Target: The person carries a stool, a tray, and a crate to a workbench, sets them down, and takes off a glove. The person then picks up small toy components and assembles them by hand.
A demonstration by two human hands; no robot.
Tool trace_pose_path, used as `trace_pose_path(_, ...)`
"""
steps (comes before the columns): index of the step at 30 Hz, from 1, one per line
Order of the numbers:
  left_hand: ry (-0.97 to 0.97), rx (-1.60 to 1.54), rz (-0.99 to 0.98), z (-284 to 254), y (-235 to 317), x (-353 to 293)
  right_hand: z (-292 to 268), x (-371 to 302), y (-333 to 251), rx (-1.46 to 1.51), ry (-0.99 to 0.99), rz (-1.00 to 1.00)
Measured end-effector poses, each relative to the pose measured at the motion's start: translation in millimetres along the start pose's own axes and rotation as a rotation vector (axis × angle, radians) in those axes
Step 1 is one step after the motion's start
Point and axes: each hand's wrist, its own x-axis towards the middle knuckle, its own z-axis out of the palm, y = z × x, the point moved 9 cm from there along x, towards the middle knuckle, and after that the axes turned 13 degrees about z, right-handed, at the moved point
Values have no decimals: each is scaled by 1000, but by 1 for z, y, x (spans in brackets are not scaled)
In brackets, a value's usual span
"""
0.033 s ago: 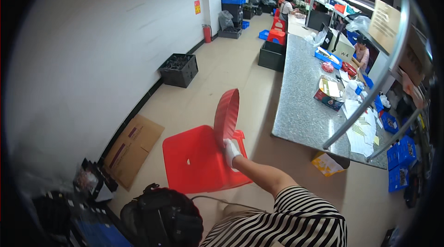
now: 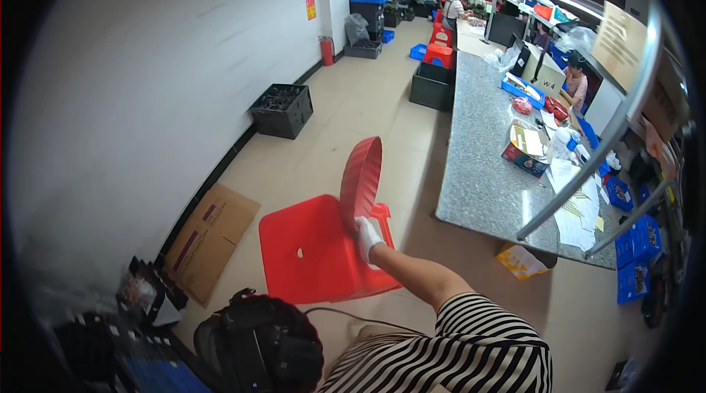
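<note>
My right hand (image 2: 368, 239), in a white glove, grips the lower edge of a round red tray-like piece with a ribbed side (image 2: 361, 178). That piece is tilted up on its edge, seen nearly side-on, so its face is mostly hidden. Directly beneath is a red plastic stool (image 2: 312, 257) with a small hole in its seat; whether the piece rests on it I cannot tell. Close to the stool's near side is a black bag (image 2: 257, 345), with a dark cord (image 2: 353, 315) running from it toward me. My left hand is out of the picture.
A speckled grey worktable (image 2: 478, 165) stands to the right, bearing papers and boxes, with a metal frame post (image 2: 566, 198) at its near end. Flattened cardboard (image 2: 213, 238) leans by the left wall. Dark crates (image 2: 285, 117) stand farther off. Several people work at the far tables.
</note>
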Motion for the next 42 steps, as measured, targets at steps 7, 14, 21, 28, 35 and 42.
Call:
trace_pose_path(7, 106, 37, -73, 184, 10, 275, 100, 217, -200, 137, 192, -37)
trace_pose_path(14, 91, 91, -157, 398, -7, 613, 103, 505, -389, 358, 398, -185)
trace_pose_path(21, -170, -10, -344, 668, -48, 924, 63, 760, -625, 551, 149, -313)
trace_pose_path(28, -590, -264, -588, 960, -179, 1164, 56, 973, -842, 526, 513, -334)
trace_pose_path(35, -539, -295, -319, 1343, -159, 1266, 22, 1214, -1077, 575, 634, -372)
trace_pose_path(42, -627, -243, -513, 1620, -269, 1509, -25, 1465, -1304, 722, 683, -453)
